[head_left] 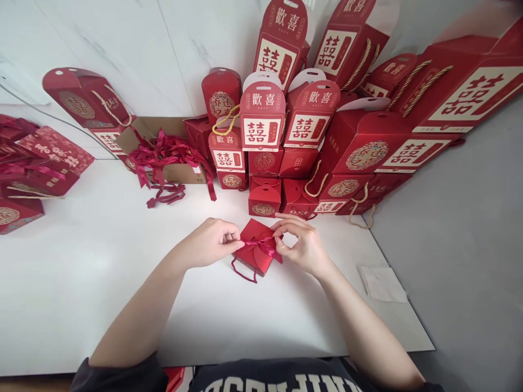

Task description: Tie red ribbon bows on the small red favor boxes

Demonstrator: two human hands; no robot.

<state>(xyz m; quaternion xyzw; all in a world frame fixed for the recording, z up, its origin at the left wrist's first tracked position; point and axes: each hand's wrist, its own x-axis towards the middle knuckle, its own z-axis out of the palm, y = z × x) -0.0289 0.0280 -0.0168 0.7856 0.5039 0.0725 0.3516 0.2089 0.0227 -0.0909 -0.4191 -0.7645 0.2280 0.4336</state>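
A small red gift box (256, 261) with a dark red cord handle sits turned at an angle on the white table. Across its folded top lies a shiny crimson ribbon (267, 250) tied in a bow. At the box's left side, my left hand (214, 242) pinches the ribbon between thumb and curled fingers. On the opposite side my right hand (302, 243) has thumb and index finger closed on the ribbon's right part, its other fingers stretched out. Part of the ribbon is hidden behind the fingertips.
Stacked red gift boxes (263, 128) stand along the back and right. A cardboard box (163, 126) overflows with crimson ribbons, some lying before it. More red boxes (49, 179) are at the left. A white tissue (383, 283) lies near the table's right edge.
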